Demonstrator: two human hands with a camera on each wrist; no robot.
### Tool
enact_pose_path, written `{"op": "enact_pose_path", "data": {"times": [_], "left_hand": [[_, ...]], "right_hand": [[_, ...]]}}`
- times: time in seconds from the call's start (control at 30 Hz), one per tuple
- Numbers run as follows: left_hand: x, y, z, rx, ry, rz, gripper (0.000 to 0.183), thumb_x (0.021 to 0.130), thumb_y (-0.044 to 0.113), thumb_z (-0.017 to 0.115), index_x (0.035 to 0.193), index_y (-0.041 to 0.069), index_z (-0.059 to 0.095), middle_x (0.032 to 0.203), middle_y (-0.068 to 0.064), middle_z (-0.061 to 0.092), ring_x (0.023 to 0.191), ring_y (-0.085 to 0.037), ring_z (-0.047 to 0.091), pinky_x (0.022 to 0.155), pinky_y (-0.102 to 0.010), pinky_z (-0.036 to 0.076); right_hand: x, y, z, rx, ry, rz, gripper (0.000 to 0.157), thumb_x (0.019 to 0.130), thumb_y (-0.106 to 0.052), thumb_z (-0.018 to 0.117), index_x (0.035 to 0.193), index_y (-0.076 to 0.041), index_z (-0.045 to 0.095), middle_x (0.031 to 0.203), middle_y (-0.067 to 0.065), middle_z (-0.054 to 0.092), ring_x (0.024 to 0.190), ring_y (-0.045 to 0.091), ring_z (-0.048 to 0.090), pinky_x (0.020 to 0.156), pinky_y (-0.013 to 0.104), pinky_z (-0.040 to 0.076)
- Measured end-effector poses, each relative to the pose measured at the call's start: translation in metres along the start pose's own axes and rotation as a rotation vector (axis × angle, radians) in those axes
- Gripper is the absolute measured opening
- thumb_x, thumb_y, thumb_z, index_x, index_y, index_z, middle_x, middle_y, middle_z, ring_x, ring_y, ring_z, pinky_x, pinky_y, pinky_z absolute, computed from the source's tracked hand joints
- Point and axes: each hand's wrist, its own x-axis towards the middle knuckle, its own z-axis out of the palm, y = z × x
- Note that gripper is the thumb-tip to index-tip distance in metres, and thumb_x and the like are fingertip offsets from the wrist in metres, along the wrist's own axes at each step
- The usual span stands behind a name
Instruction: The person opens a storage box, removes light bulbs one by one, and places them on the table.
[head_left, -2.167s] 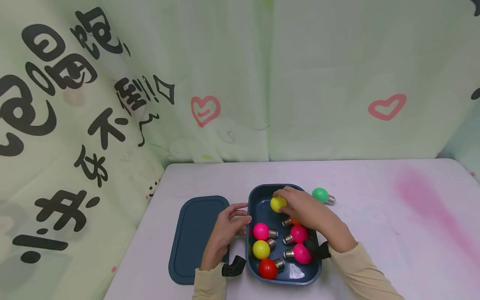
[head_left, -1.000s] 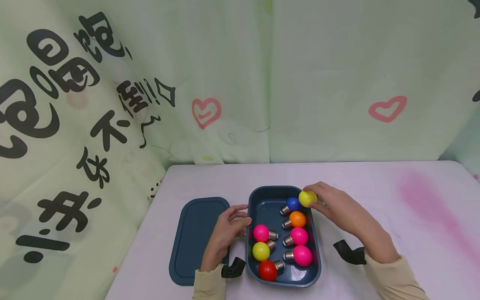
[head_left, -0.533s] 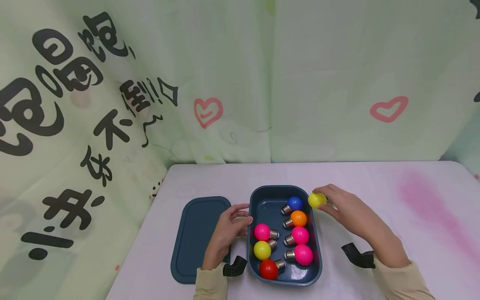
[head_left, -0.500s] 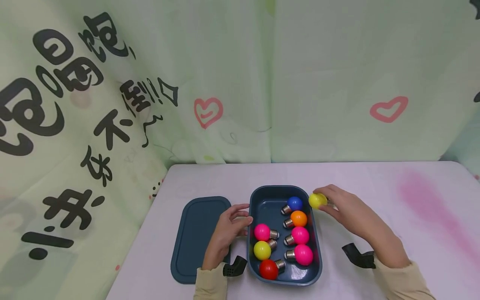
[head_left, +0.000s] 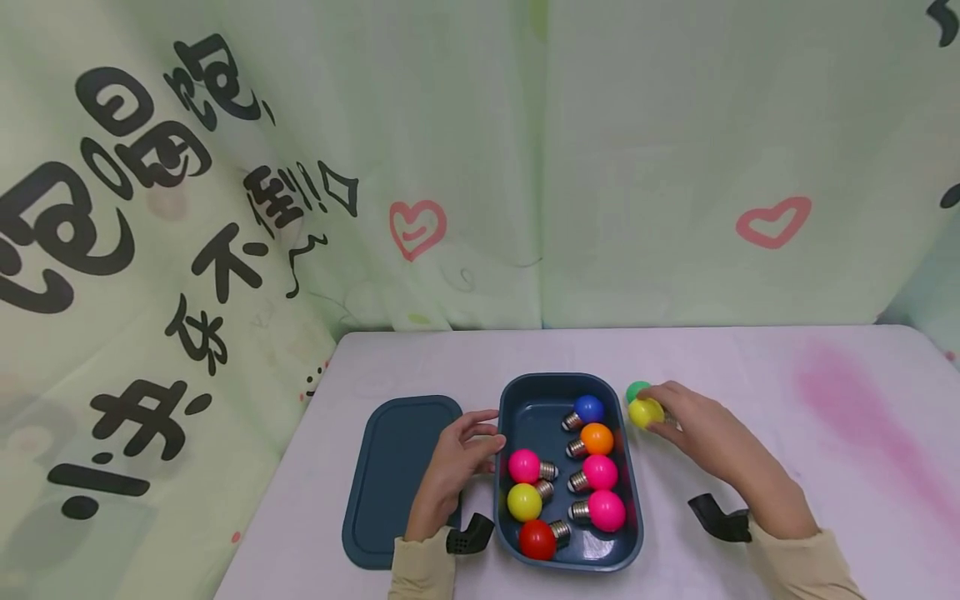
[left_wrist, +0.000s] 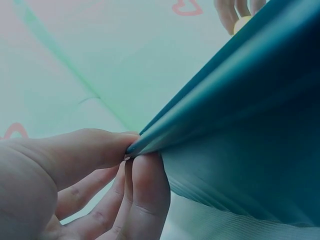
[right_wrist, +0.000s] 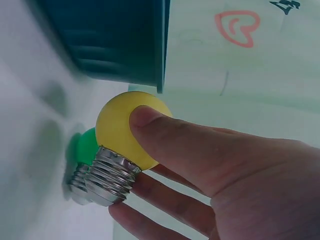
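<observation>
A yellow light bulb [right_wrist: 122, 125] with a silver screw base is held between the thumb and fingers of my right hand [head_left: 701, 429], just right of the blue box [head_left: 551, 390]. Behind it a green light bulb [right_wrist: 86, 147] lies on the table, partly covered by the yellow one in the right wrist view. My left hand [head_left: 463, 454] pinches the box's left rim [left_wrist: 142, 142] between thumb and fingers. Inside the box, a blue bulb [head_left: 589, 408], an orange bulb [head_left: 597, 439] and two pink bulbs line the right side. Another pink, a yellow [head_left: 524, 502] and a red bulb [head_left: 537, 540] lie at left.
A flat dark blue lid [head_left: 397, 467] lies on the table left of the box, partly under my left forearm. The white-pink table [head_left: 750, 367] stretches to the right. A pale green curtain [head_left: 637, 167] with drawings hangs behind it.
My right hand has lifted the yellow bulb from the box's upper part and carried it right over the rim, beside the green bulb. The left hand keeps its place at the rim.
</observation>
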Motion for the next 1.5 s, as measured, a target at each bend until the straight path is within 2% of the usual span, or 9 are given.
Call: {"op": "enact_pose_path", "data": {"times": [0.3,0.43,0.9,1.27,1.5], "left_hand": [[0.000,0.001,-0.001,-0.025,-0.024,0.005,0.046,0.091,0.020,0.072,0.134,0.010,0.059,0.109,-0.009,0.066,0.081,-0.016,0.065,0.070,-0.028,0.058],[0.000,0.002,-0.001,-0.030,-0.036,0.003,0.048,0.091,0.021,0.073,0.135,0.010,0.059,0.111,-0.010,0.066,0.082,-0.016,0.065,0.071,-0.028,0.058],[0.000,0.002,0.001,-0.032,-0.030,0.005,0.047,0.091,0.020,0.073,0.134,0.011,0.059,0.109,-0.009,0.066,0.082,-0.016,0.065,0.070,-0.028,0.058],[0.001,0.001,0.000,-0.038,-0.036,0.003,0.047,0.091,0.019,0.073,0.134,0.010,0.059,0.109,-0.009,0.066,0.080,-0.015,0.065,0.070,-0.027,0.058],[0.001,-0.001,-0.002,-0.036,-0.037,0.004,0.047,0.091,0.020,0.073,0.135,0.010,0.059,0.109,-0.009,0.065,0.081,-0.015,0.065,0.070,-0.027,0.058]], "right_hand": [[0.001,0.005,0.009,-0.011,-0.054,0.093,0.045,0.080,-0.010,0.081,0.120,0.002,0.063,0.112,0.021,0.065,0.100,0.037,0.063,0.088,0.056,0.053],[0.001,0.004,0.013,-0.017,-0.063,0.114,0.044,0.080,-0.010,0.081,0.119,0.002,0.064,0.113,0.021,0.066,0.102,0.037,0.063,0.090,0.056,0.052],[0.002,0.010,0.016,-0.018,-0.078,0.108,0.038,0.078,-0.010,0.083,0.111,0.001,0.067,0.105,0.017,0.067,0.091,0.031,0.063,0.087,0.056,0.053],[0.003,0.007,0.014,-0.043,-0.068,0.101,0.042,0.078,-0.011,0.083,0.113,0.002,0.067,0.109,0.019,0.065,0.098,0.036,0.063,0.088,0.056,0.053],[0.008,-0.004,0.009,-0.040,-0.061,0.077,0.042,0.082,-0.013,0.080,0.118,0.003,0.065,0.113,0.020,0.063,0.102,0.036,0.061,0.090,0.056,0.052]]}}
